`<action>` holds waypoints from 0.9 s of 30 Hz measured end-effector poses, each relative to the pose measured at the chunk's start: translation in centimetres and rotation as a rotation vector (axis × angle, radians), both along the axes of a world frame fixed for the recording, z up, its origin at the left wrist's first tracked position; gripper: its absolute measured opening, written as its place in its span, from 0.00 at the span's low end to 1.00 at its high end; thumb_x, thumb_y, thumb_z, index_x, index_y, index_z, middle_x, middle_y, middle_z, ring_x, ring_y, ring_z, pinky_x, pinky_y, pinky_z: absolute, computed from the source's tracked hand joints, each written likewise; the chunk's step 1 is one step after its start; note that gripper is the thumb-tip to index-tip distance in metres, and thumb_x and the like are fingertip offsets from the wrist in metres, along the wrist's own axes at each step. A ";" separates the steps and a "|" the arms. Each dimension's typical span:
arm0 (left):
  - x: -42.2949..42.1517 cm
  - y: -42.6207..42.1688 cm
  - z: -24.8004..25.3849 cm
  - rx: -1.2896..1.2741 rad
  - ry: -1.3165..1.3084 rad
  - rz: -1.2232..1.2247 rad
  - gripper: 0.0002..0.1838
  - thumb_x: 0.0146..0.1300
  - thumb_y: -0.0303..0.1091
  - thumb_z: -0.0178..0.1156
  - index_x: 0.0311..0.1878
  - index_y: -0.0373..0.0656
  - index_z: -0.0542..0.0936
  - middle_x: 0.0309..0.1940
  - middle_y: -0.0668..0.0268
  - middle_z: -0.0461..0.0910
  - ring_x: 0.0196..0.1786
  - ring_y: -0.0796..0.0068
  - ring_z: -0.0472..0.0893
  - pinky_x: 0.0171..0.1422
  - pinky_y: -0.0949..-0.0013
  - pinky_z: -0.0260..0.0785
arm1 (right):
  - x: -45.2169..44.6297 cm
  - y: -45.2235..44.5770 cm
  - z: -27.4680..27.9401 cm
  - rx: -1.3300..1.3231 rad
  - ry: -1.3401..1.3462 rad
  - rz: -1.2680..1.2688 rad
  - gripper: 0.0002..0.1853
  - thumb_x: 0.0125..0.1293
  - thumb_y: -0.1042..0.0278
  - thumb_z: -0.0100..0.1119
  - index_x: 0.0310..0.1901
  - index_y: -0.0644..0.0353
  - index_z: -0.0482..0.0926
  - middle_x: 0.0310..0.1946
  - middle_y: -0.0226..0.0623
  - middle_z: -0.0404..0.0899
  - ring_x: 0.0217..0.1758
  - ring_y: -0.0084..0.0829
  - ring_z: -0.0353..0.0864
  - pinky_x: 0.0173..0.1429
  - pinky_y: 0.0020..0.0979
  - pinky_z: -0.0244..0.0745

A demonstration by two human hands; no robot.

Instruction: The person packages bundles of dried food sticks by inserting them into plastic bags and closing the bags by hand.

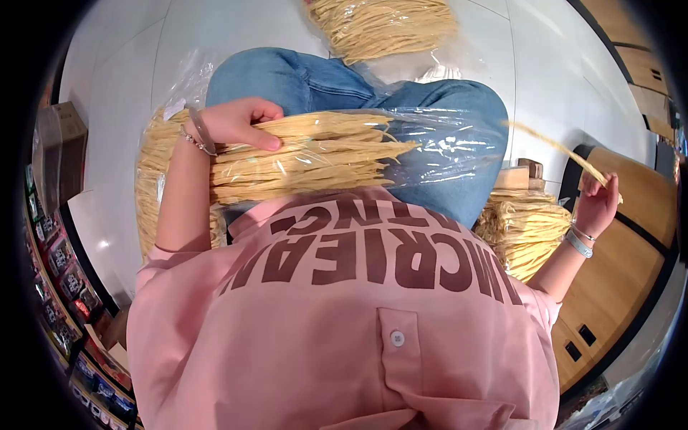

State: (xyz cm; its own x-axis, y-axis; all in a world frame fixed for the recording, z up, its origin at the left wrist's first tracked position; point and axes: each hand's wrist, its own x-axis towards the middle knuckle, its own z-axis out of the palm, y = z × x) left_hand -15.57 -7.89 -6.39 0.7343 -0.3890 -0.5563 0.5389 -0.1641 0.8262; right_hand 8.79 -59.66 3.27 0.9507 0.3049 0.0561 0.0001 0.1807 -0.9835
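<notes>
Across my lap lies a clear plastic bag of long, thin, yellow strips that look like dried bean curd sticks. Its right end is loose film without sticks. My left hand is closed on the upper left part of this bag, thumb on top and some fingertips hidden. Out to the right, my right hand pinches a single dried bean curd stick, which points up and left, apart from the bag.
Another bag of sticks lies on the pale tiled floor beyond my knees. More bundles sit at my left and right sides. Wooden cabinets stand at right; a cardboard box and shelves of packets at left.
</notes>
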 end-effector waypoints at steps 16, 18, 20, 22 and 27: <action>-0.4 0.4 0.1 -0.109 -0.025 -0.051 0.16 0.49 0.38 0.69 0.35 0.38 0.75 0.29 0.76 0.75 0.33 0.88 0.70 0.38 0.80 0.65 | -7.2 8.1 -6.9 0.395 0.715 0.343 0.15 0.71 0.61 0.36 0.39 0.62 0.71 0.25 0.41 0.76 0.31 0.34 0.74 0.47 0.38 0.70; -0.6 0.5 0.1 -0.145 -0.013 -0.046 0.16 0.49 0.37 0.69 0.35 0.38 0.75 0.29 0.76 0.75 0.33 0.88 0.70 0.38 0.80 0.65 | -8.0 9.2 -6.6 0.376 0.740 0.415 0.14 0.69 0.61 0.38 0.39 0.62 0.71 0.25 0.40 0.75 0.31 0.34 0.74 0.46 0.37 0.71; -0.6 0.7 -0.1 -0.151 -0.013 -0.056 0.16 0.49 0.37 0.69 0.35 0.37 0.75 0.29 0.76 0.75 0.33 0.88 0.71 0.38 0.80 0.65 | -8.0 9.5 -6.3 0.342 0.764 0.454 0.14 0.69 0.62 0.39 0.38 0.63 0.72 0.26 0.40 0.75 0.31 0.33 0.75 0.46 0.38 0.72; -0.7 0.8 -0.1 -0.136 -0.033 -0.069 0.17 0.49 0.37 0.69 0.35 0.37 0.75 0.29 0.76 0.75 0.33 0.88 0.71 0.38 0.80 0.65 | -7.2 9.1 -6.0 0.350 0.754 0.468 0.14 0.68 0.63 0.39 0.38 0.64 0.72 0.26 0.39 0.75 0.32 0.32 0.75 0.46 0.38 0.72; -0.8 0.6 0.2 -0.134 -0.033 -0.039 0.19 0.46 0.39 0.71 0.34 0.38 0.74 0.27 0.76 0.74 0.32 0.88 0.70 0.36 0.80 0.64 | -4.3 6.8 -5.5 0.430 0.744 0.497 0.14 0.69 0.64 0.39 0.39 0.65 0.72 0.27 0.40 0.76 0.33 0.31 0.75 0.50 0.41 0.73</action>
State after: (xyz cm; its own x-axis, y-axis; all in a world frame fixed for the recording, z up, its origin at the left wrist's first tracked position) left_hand -16.39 -7.28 -6.23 0.7341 -0.4866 -0.4737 0.5068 -0.0718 0.8591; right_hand 4.46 -52.87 -2.28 0.5582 0.7722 -0.3036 -0.7632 0.3342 -0.5531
